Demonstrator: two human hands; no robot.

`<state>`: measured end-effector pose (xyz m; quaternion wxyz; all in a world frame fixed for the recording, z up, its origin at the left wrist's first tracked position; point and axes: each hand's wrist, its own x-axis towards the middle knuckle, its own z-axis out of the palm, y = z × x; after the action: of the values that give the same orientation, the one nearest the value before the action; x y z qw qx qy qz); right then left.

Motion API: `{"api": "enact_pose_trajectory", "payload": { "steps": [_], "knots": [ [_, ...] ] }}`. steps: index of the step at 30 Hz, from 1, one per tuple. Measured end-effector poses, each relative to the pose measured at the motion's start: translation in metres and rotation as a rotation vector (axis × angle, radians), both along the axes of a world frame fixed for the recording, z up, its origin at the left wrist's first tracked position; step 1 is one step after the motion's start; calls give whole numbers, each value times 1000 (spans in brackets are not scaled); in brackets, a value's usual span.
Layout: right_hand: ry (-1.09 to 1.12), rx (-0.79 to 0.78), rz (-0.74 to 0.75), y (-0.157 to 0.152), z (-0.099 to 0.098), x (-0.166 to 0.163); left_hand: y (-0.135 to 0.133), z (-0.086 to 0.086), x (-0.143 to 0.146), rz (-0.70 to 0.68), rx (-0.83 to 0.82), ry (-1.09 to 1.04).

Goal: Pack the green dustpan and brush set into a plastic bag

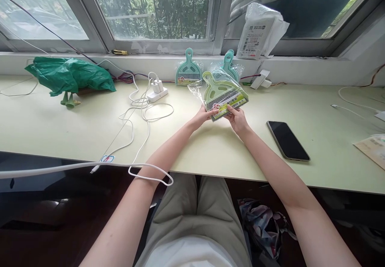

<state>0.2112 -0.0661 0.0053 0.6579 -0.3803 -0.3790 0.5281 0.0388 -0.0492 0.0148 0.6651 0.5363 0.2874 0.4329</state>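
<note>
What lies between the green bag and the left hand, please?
In the head view, white cables and a power strip with chargers lie between the green bag and left hand.

Chinese characters (236, 100) on label (225, 106) of light-green dustpan (214, 91), QR code (250, 28) and barcode (249, 52) on white package (264, 40), finer print unreadable

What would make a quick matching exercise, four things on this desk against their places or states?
Things:
1. light green dustpan-and-brush set
2. smartphone
3. power strip
4. green plastic bag

Places or states:
A. has white chargers plugged in
B. at the desk's far left
C. held by left hand and right hand
D. lying to the right of both hands

Pairs: 1-C, 2-D, 3-A, 4-B
</note>
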Motion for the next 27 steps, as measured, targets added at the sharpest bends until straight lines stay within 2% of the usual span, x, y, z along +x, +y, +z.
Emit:
{"api": "enact_pose_trajectory", "payload": {
  "steps": [7,13,19,25,27],
  "knots": [
    [28,32,-20,2,-2,3,-1,0,-1,-96,32,61],
    [12,-1,-43,1,-2,-1,0,-5,8,142,7,71],
    [3,-1,-45,2,-3,-2,-2,-9,17,272,27,106],
    [26,12,-45,1,-2,1,-4,-6,14,118,26,72],
    [33,14,-42,0,-2,1,-2,-5,12,116,15,27]
  ]
}}
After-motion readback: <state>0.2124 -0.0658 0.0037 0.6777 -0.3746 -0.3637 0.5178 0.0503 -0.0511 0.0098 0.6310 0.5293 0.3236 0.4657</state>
